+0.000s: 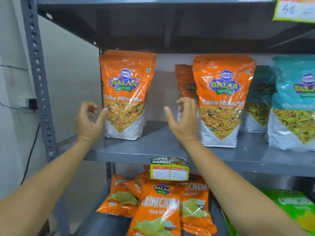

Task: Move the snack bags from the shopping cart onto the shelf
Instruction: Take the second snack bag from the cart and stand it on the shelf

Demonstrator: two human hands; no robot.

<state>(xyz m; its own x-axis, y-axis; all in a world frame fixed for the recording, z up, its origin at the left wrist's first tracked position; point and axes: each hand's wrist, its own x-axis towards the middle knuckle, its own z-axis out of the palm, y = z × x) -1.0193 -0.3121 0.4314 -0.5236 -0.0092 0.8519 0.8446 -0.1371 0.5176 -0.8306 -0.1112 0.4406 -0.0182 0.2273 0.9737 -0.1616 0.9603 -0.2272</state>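
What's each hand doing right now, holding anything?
Left hand: open, empty, thumb tip at the edge of the upright orange Tikha Mitha Mix pouch.
Right hand: open, empty, fingers curled.

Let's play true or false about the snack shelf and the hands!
1. Both hands are empty. True: the left hand and right hand hold nothing.
2. The left orange bag lies flat. False: it stands upright.
3. A blue bag stands at the right. True.
4. The price tag hangs above the top shelf. False: it hangs on the edge of the shelf that holds the standing bags.
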